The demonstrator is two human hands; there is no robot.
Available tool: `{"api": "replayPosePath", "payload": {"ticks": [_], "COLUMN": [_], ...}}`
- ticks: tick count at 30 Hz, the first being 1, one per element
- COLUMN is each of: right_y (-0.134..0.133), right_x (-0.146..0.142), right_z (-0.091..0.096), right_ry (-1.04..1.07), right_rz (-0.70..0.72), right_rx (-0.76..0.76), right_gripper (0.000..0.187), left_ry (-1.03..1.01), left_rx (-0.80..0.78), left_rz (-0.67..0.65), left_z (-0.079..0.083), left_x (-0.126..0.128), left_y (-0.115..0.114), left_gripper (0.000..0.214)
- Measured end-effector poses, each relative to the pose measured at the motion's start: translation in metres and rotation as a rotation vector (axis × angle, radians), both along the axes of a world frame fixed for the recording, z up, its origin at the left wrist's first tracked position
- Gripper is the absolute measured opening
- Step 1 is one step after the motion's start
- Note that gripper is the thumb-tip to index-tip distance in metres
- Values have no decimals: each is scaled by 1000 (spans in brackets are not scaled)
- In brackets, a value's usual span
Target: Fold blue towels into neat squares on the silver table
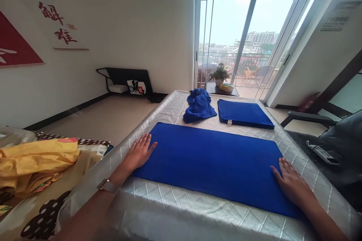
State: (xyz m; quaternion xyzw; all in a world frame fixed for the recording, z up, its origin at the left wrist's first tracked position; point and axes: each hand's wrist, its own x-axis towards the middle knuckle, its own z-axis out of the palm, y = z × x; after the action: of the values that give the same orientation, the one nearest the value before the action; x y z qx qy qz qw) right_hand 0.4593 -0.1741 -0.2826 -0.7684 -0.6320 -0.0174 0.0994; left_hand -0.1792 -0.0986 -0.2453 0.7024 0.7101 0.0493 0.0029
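Note:
A large blue towel [210, 162] lies spread flat on a silver quilted table [158, 207]. My left hand [138, 153] rests flat on the towel's left edge, fingers stretched out, with a watch on its wrist. My right hand [291, 182] lies flat on the towel's right edge, fingers extended. Farther back, a crumpled blue towel [198, 106] sits beside a neatly folded blue towel [243, 113] with a white tag.
A bed with yellow cloth [36, 163] and a patterned cover is at the left. A dark chair holding a remote [322, 153] stands at the right. A glass balcony door [246, 34] and a small table with a potted plant [220, 74] are beyond the table.

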Motion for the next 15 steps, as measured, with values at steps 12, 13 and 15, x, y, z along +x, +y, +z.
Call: {"api": "replayPosePath", "payload": {"ticks": [12, 13, 15], "right_y": [4, 5, 6], "right_x": [8, 10, 12], "right_z": [-6, -8, -9], "right_ry": [25, 30, 39], "right_rz": [32, 32, 26], "right_rx": [18, 23, 30], "right_gripper": [95, 95, 95], "left_ry": [-212, -220, -219], "left_rx": [-120, -138, -148], "left_rz": [-739, -765, -771], "left_z": [21, 21, 21], "left_x": [201, 203, 195], "left_y": [-44, -45, -47], "left_gripper": [74, 75, 75]}}
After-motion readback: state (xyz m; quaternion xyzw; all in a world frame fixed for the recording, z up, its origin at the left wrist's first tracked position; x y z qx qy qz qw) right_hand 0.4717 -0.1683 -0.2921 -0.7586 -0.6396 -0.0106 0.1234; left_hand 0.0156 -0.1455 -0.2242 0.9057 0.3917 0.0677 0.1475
